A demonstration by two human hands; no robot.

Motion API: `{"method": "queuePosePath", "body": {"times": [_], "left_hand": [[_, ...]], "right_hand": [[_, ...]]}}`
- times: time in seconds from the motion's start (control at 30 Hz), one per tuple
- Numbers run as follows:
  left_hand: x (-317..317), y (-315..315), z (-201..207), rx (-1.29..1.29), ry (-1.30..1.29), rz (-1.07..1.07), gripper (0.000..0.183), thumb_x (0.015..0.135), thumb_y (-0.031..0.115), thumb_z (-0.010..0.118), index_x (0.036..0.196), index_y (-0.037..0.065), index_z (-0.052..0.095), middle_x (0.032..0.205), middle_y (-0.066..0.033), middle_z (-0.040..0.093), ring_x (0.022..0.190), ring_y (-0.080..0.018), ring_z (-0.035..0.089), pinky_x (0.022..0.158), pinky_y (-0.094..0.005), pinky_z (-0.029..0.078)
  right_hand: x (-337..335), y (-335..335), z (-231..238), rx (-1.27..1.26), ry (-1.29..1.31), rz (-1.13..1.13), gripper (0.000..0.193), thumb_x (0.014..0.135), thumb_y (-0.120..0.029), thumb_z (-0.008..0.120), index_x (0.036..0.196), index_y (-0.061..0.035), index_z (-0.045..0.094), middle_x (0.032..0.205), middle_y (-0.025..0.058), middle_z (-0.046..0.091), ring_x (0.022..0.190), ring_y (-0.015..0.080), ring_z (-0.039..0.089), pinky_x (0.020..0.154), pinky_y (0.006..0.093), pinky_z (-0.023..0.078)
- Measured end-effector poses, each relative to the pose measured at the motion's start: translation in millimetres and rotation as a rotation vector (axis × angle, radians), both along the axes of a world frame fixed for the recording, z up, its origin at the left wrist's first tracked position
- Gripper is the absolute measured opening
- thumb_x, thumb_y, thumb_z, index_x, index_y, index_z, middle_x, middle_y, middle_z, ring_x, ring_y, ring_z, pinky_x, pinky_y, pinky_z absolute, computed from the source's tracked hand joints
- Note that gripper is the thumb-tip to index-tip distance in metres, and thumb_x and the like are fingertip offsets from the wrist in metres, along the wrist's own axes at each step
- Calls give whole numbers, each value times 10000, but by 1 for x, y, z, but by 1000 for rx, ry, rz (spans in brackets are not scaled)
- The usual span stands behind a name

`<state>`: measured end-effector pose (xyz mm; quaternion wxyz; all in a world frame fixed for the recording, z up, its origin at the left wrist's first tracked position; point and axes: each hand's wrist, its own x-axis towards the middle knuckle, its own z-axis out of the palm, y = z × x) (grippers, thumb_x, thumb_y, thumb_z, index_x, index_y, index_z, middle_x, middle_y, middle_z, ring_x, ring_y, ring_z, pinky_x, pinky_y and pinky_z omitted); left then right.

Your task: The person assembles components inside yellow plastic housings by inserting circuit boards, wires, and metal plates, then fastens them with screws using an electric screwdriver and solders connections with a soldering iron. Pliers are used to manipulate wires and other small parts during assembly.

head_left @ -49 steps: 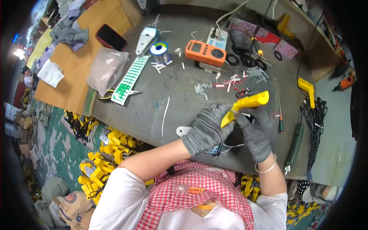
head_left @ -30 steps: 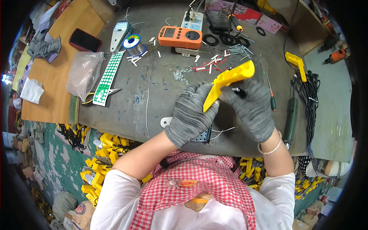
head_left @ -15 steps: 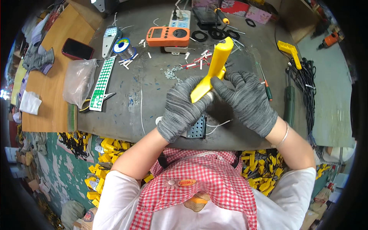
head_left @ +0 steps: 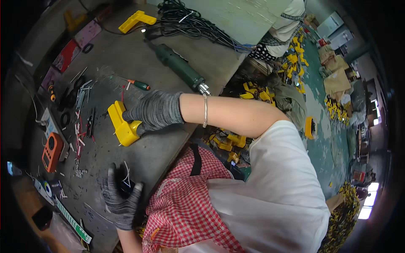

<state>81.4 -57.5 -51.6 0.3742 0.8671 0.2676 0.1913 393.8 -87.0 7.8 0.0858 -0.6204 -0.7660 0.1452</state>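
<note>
My right hand (head_left: pixel 156 110), in a grey knit glove, grips a yellow plastic housing (head_left: pixel 126 128) over the bench, fingers on its far side and thumb underneath. Nearer the bench's front edge, my left hand (head_left: pixel 120 202), gloved alike, has its thumb and fingers spread apart. Between them sits a small dark part (head_left: pixel 128 185) with white wires standing up; whether the hand touches it I cannot tell. Beyond my right hand lie a screwdriver (head_left: pixel 141 84) with a green and orange handle and a dark green power screwdriver (head_left: pixel 179 65).
An orange multimeter (head_left: pixel 51 152), solder spool (head_left: pixel 52 187) and green-dotted strip (head_left: pixel 74 221) lie along the left. Loose nuts (head_left: pixel 80 170) and red-and-white wire pieces are scattered mid-bench. Black cables (head_left: pixel 185 21) and another yellow housing (head_left: pixel 137 20) lie at the far side. Yellow parts fill the floor (head_left: pixel 230 141).
The view has swung to the right and tilted. The yellow housing, earlier between both hands, is now in my right hand alone. My left hand has come away from it, down beside the dark part.
</note>
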Motion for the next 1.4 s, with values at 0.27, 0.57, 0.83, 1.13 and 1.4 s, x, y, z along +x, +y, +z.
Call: {"method": "queuePosePath", "body": {"times": [0.27,0.57,0.83,1.13,1.4], "left_hand": [[2,-19,10,-480,-385,112,1090,633,77,905,1498,50,242,1351,-149,500,1140,-275,585,935,-437,533],[3,3,17,96,-140,87,1097,579,340,914,1453,10,339,1101,-169,635,1031,-340,630,913,-402,496],[-3,6,6,26,-219,98,1118,581,378,899,1478,32,330,1125,-188,612,1015,-358,616,915,-421,488],[-3,11,12,97,-200,46,1073,617,401,855,1488,51,335,988,-191,594,888,-355,578,856,-444,473],[-7,8,16,273,-70,215,971,638,318,845,1444,25,389,991,-190,588,893,-359,578,859,-447,473]], "right_hand": [[-37,-32,-13,-52,323,239,469,833,-401,667,1203,-118,616,1053,123,671,983,296,651,861,410,507],[-23,-31,41,6,239,242,458,787,-351,744,1150,-85,658,1047,153,692,947,331,668,862,409,523],[-57,-1,33,-133,116,253,407,808,-347,704,1122,-91,666,913,139,690,845,318,674,767,419,529],[-60,-5,12,-204,323,230,426,812,-377,710,1121,-88,658,950,137,697,870,317,679,799,404,533],[16,-11,-17,363,48,-225,449,877,-347,661,1193,-35,591,1129,190,613,1071,341,580,954,428,449]]}}
